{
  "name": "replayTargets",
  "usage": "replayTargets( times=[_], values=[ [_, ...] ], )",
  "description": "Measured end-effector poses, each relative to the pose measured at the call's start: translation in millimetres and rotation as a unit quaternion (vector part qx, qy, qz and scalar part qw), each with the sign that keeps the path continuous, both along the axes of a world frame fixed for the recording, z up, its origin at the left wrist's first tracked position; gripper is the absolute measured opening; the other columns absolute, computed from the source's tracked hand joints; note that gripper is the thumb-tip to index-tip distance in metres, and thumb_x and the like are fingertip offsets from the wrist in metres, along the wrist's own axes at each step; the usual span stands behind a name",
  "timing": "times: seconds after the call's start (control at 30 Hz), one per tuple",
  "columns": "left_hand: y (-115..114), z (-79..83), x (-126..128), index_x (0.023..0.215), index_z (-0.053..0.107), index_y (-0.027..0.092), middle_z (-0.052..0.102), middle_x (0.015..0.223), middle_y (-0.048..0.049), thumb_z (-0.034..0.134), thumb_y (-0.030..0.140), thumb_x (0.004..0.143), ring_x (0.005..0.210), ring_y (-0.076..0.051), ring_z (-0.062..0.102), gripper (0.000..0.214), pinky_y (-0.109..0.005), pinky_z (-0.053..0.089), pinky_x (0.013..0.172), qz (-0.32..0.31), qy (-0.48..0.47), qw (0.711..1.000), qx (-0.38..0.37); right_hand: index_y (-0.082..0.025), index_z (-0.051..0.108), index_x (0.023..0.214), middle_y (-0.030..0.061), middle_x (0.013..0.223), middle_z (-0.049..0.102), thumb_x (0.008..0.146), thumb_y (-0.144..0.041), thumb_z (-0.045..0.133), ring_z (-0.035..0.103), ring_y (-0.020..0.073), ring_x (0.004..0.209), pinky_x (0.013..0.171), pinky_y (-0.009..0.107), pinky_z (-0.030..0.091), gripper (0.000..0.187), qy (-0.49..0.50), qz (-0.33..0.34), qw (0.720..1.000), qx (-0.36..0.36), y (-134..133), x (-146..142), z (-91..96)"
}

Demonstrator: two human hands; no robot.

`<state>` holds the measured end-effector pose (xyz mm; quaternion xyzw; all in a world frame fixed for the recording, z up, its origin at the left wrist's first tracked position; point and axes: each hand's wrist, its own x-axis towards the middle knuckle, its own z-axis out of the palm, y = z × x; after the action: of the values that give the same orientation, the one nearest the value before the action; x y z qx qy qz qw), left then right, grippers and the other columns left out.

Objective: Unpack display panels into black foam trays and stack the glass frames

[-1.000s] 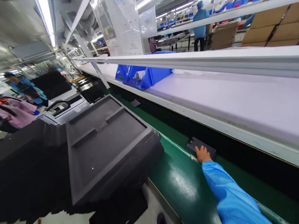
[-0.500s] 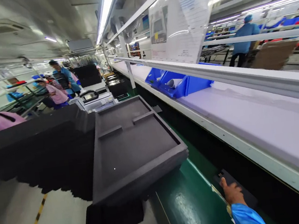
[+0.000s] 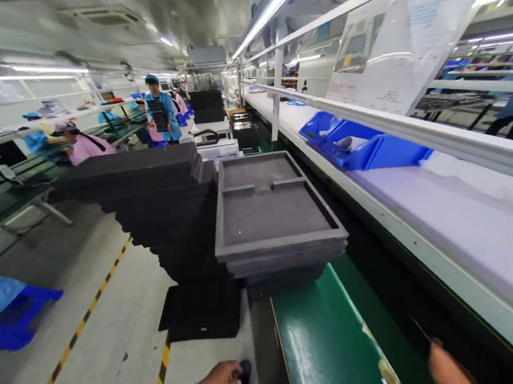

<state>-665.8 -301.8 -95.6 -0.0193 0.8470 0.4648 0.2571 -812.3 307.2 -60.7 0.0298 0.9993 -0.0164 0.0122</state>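
My left hand [image 3: 221,380] is low in front of my body, over the floor, with its fingers curled in and nothing visible in them. At the lower right, my right hand [image 3: 449,369] is blurred and partly cut off by the frame's bottom edge. It is over the dark belt and pinches a thin dark panel [image 3: 422,328], of which little more than a light edge line shows. Ahead of both hands, a stack of black foam trays [image 3: 282,248] stands on the green bench edge [image 3: 314,334]. The top tray has raised rims and two short ribs.
Taller stacked black foam [image 3: 162,185] stands left of the trays, with a black tray [image 3: 201,314] on the floor. Blue bins [image 3: 357,142] sit on the white shelf [image 3: 464,210] at right. A person [image 3: 163,113] stands ahead; others sit at left.
The view has turned left and tilted. My left hand has come into view. My right hand has moved lower and right, and the dark panel under it now shows mostly as a thin edge.
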Motion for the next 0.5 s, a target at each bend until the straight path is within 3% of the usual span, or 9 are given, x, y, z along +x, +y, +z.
replayTargets(
  times=[0.13, 0.23, 0.33, 0.4, 0.5],
  values=[
    [35, 31.8, -1, 0.098, 0.075, 0.03, 0.074, 0.1, -0.0062, 0.062, 0.035, 0.073, 0.101, -0.033, 0.068, 0.029, -0.047, 0.05, 0.096, -0.024, 0.044, 0.998, 0.042, -0.034, 0.068, 0.113, 0.0176, 0.089, 0.077, 0.08, -0.035, 0.039, 0.076, 0.0366, 0.079, 0.071, 0.052, 0.059, 0.044, -0.066, -0.03, 0.997, -0.019, -56, 41, 63.4],
    [64, 72.2, -5, 0.132, 0.064, 0.026, 0.063, 0.138, -0.0112, 0.055, 0.04, 0.089, 0.126, -0.028, 0.058, 0.047, -0.04, 0.041, 0.112, -0.054, 0.107, 0.988, 0.096, -0.032, 0.065, 0.113, 0.0103, 0.107, 0.077, 0.091, -0.029, 0.035, 0.074, 0.0304, 0.099, 0.085, 0.043, 0.058, 0.037, -0.099, 0.081, 0.989, -0.072, -125, 91, 107.2],
    [87, 119.5, -8, 0.146, 0.051, 0.02, 0.048, 0.155, -0.0159, 0.063, 0.049, 0.089, 0.144, -0.03, 0.043, 0.065, -0.045, 0.032, 0.121, -0.171, 0.213, 0.952, 0.139, -0.026, 0.066, 0.098, 0.0078, 0.093, 0.075, 0.094, -0.019, 0.04, 0.073, 0.0259, 0.093, 0.083, 0.034, 0.056, 0.027, -0.087, 0.173, 0.978, -0.076, -202, 150, 132.3],
    [96, 141.4, -6, 0.141, 0.056, 0.021, 0.055, 0.149, -0.0164, 0.071, 0.052, 0.083, 0.139, -0.033, 0.049, 0.067, -0.049, 0.035, 0.118, -0.294, 0.233, 0.919, 0.121, -0.022, 0.064, 0.091, 0.0073, 0.083, 0.072, 0.095, -0.013, 0.043, 0.071, 0.023, 0.081, 0.077, 0.03, 0.053, 0.022, -0.072, 0.219, 0.971, -0.06, -252, 187, 138.9],
    [98, 148.5, 4, 0.118, 0.07, 0.021, 0.075, 0.113, -0.0143, 0.069, 0.044, 0.085, 0.109, -0.034, 0.069, 0.04, -0.043, 0.049, 0.098, -0.424, 0.196, 0.881, 0.069, -0.019, 0.063, 0.09, 0.0066, 0.078, 0.07, 0.099, -0.012, 0.044, 0.068, 0.0188, 0.073, 0.072, 0.027, 0.05, 0.022, -0.05, 0.213, 0.973, -0.075, -314, 227, 143.4]
  ],
)
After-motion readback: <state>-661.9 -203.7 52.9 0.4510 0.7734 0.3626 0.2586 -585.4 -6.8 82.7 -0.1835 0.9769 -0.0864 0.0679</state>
